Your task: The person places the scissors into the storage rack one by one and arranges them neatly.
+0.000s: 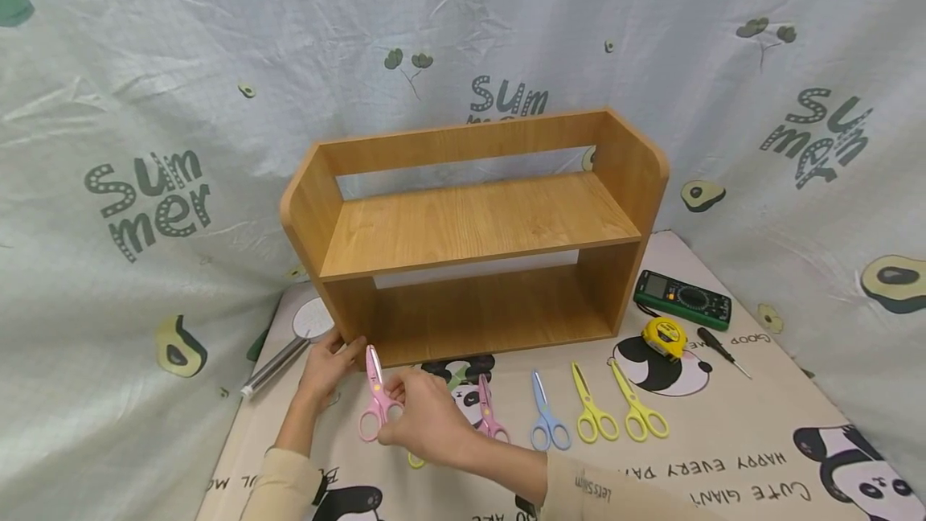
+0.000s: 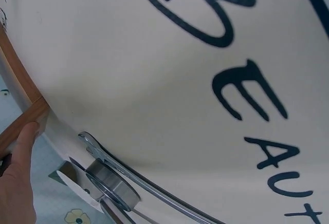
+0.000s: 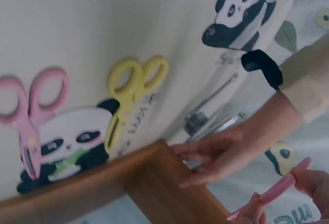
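My right hand pinches pink scissors by a handle, the blades pointing up, in front of the shelf's lower left corner. Straight fingers of my left hand touch the left side panel of the two-tier wooden shelf near its base. In the left wrist view one finger lies along the wood at a corner. A second pair of pink scissors and yellow scissors lie on the tablecloth, both partly hidden behind my right hand in the head view.
Blue scissors and two yellow pairs lie in a row to the right. Farther right are a green multimeter, a yellow tape measure and a screwdriver. Left of the shelf lie a white disc and a long metal tool.
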Motion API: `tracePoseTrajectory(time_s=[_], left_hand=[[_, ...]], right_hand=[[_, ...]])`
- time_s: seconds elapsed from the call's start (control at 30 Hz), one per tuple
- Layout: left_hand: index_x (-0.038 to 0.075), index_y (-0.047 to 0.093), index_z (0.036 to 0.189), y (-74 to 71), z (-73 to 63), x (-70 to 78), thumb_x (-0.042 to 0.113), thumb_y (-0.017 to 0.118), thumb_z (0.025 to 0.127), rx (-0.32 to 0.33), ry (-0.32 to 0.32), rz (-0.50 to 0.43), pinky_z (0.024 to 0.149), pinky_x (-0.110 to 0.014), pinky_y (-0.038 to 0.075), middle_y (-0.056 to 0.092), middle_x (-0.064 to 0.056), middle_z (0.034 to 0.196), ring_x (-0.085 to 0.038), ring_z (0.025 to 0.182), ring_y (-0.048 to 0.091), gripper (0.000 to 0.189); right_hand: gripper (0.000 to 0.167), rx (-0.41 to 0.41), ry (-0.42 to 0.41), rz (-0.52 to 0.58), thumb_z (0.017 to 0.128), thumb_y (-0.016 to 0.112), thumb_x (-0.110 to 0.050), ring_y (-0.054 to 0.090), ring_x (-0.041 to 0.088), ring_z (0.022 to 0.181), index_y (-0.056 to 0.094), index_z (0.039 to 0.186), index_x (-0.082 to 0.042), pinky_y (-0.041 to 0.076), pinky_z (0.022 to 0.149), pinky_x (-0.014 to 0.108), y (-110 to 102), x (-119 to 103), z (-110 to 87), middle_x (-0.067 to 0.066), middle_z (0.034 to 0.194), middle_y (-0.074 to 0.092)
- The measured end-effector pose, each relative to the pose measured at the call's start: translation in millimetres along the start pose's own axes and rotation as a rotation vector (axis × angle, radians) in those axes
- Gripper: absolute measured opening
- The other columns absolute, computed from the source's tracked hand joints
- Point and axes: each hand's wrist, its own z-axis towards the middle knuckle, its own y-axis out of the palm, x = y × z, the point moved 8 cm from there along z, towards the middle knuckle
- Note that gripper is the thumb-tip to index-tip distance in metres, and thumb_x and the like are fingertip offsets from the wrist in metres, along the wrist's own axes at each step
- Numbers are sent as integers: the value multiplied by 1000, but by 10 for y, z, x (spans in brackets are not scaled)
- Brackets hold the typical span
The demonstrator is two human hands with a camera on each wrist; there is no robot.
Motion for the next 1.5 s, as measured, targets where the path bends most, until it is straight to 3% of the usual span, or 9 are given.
tracePoseTrajectory(time_s=[0.23, 0.33, 0.57, 0.7, 0.93, 1.07, 1.2, 1.33, 1.5], left_hand=[[0, 30, 162, -20, -16, -8, 16, 63, 105, 14, -7, 10, 93, -31, 63, 40, -29, 162, -43, 135, 56, 68], [0, 28, 163, -29, -9, -6, 17, 64, 104, 17, -13, 16, 93, -29, 62, 38, -28, 163, -41, 137, 55, 70], [1, 20, 165, -20, 18, 2, 16, 61, 105, 1, -30, 8, 110, -51, 53, 31, -28, 166, -47, 144, 47, 74], [2, 22, 164, -21, 0, 6, 15, 61, 105, -3, -38, 13, 112, -56, 49, 30, -29, 167, -49, 146, 43, 72], [2, 25, 164, -24, -58, -53, 15, 61, 106, -4, -45, 48, 114, -57, 47, 31, -29, 166, -48, 148, 41, 70], [2, 24, 164, -20, -58, -69, 13, 60, 106, -10, -37, 24, 115, -57, 45, 29, -30, 166, -48, 149, 39, 70], [3, 24, 164, -18, -46, -44, 14, 60, 106, -12, -30, 23, 114, -55, 47, 30, -29, 166, -48, 148, 41, 70], [3, 25, 164, -27, -46, -4, 13, 61, 105, -9, -21, 24, 113, -52, 49, 31, -30, 166, -48, 147, 43, 70], [2, 28, 163, -28, -34, 7, 14, 61, 105, -6, -12, 28, 113, -51, 49, 34, -30, 164, -47, 144, 47, 68]], right_hand=[[44, -36, -66, -6, 72, 88, -4, 58, 5, 87, 67, 111, -5, 52, 76, 15, -352, -342, 69, -1, 98, 68], [43, -36, -88, -21, 75, 88, -5, 62, 8, 89, 67, 112, -4, 53, 77, 16, -512, -489, 158, 3, 100, 70], [42, -7, -122, -86, 79, 88, -11, 64, 11, 91, 67, 114, -2, 55, 79, 19, -894, -809, 439, 6, 104, 73], [39, -5, -115, -115, 81, 85, -8, 62, 14, 88, 66, 114, 0, 52, 73, 19, -1039, -935, 629, 10, 106, 73], [32, 8, -82, -163, 81, 86, -14, 53, 11, 70, 67, 104, -1, 41, 53, 18, -1086, -1018, 967, 3, 86, 64], [30, 10, -58, -223, 82, 88, -22, 43, 8, 59, 61, 81, -8, 32, 47, 19, -1053, -1063, 1162, -4, 67, 50], [42, 5, -84, -294, 86, 82, -23, 30, 5, 49, 50, 59, -15, 23, 45, 19, -1017, -1135, 1360, -9, 51, 34], [40, 2, -115, -315, 85, 84, -20, 36, 4, 52, 52, 60, -17, 30, 48, 17, -979, -1213, 1502, -10, 51, 41], [41, -2, -81, -294, 78, 90, -16, 48, 5, 59, 51, 64, -17, 36, 52, 16, -933, -1220, 1617, -10, 59, 55]])
